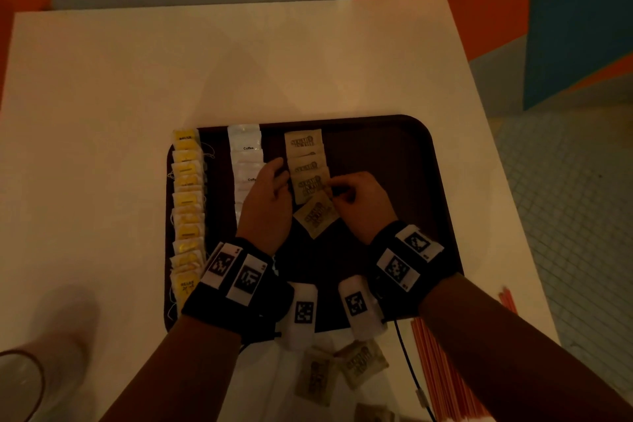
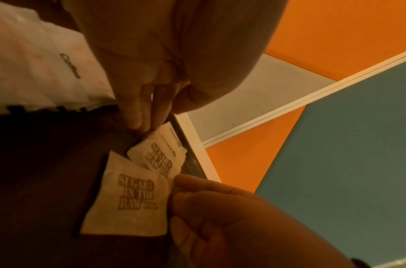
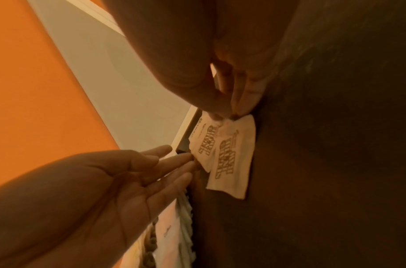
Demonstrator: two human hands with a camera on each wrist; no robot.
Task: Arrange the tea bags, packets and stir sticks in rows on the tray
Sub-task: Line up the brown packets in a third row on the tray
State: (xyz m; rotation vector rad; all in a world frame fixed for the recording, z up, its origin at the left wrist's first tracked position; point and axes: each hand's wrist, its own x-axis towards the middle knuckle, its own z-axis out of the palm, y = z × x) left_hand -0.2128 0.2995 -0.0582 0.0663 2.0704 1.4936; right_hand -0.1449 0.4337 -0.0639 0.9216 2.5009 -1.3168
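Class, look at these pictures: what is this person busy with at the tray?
A person is laying out drink supplies in rows on a dark tray. A row of yellow tea bags and a row of white coffee packets already lie along its left side. The right hand pinches a brown sugar packet in a third row, while the left hand, fingers straight, steadies that row's edge. More sugar packets and orange stir sticks wait on the table.

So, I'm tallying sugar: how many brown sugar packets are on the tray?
4, overlapping in one column: far packet, second packet, third packet, tilted nearest packet. Overlap may hide others.
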